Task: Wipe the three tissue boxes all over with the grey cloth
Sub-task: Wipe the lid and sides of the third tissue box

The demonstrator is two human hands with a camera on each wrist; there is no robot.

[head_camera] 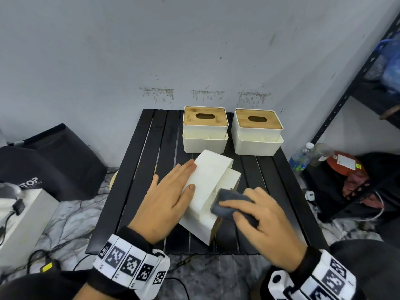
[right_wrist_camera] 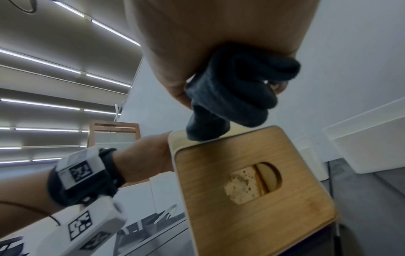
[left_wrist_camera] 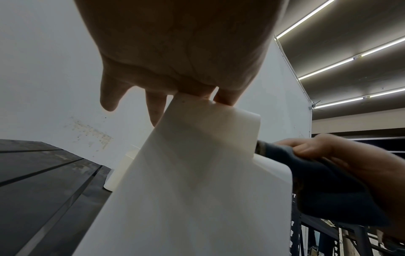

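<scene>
Tissue box (head_camera: 206, 191) of smooth cream plastic lies tipped on its side at the centre of the black slatted desk (head_camera: 129, 180), its wooden lid facing right in the head view. Left hand (head_camera: 166, 202) lies flat on the upturned cream face, its grip spread, fingers straight and pressing. Right hand (head_camera: 266, 224) holds the grey cloth (head_camera: 229, 204), a soft napped fabric bunched into a wad, fingers curled round it and pressing it to the stepped upper edge of the box beside the lid. Right wrist view shows what the head view hides: the lid (right_wrist_camera: 252, 187) is a rounded square of straight-grained wood with an oval slot, and through the slot a pale, pitted, sponge-like block is visible inside. Left wrist view shows only the plain cream wall (left_wrist_camera: 197, 190), with the cloth against its right shoulder. Two further boxes stand upright side by side in the upper middle of the head frame, the left box (head_camera: 205, 131) and the right box (head_camera: 257, 133), each with a wooden slotted top and a cream front compartment split by a divider; contents of these cannot be told.
</scene>
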